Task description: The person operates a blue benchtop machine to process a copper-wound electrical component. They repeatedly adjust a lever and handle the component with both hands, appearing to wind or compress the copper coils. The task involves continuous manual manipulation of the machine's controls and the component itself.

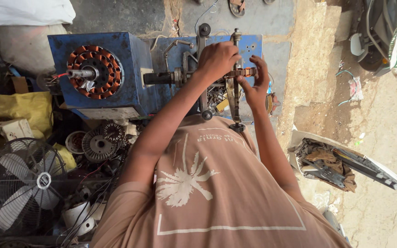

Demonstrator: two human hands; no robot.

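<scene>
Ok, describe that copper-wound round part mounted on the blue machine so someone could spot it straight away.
Start at the blue metal machine in front of the person. On its left box face sits the wound stator, a dark ring with orange-copper coils around a steel shaft. Unlike the bare grey stators lying below, it is mounted and wrapped in copper.

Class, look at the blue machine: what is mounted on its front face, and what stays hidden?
On the blue machine sits a round copper-wound coil ring on a metal shaft. The left hand covers part of the frame beside it; the machine's inside cannot be seen.
</scene>
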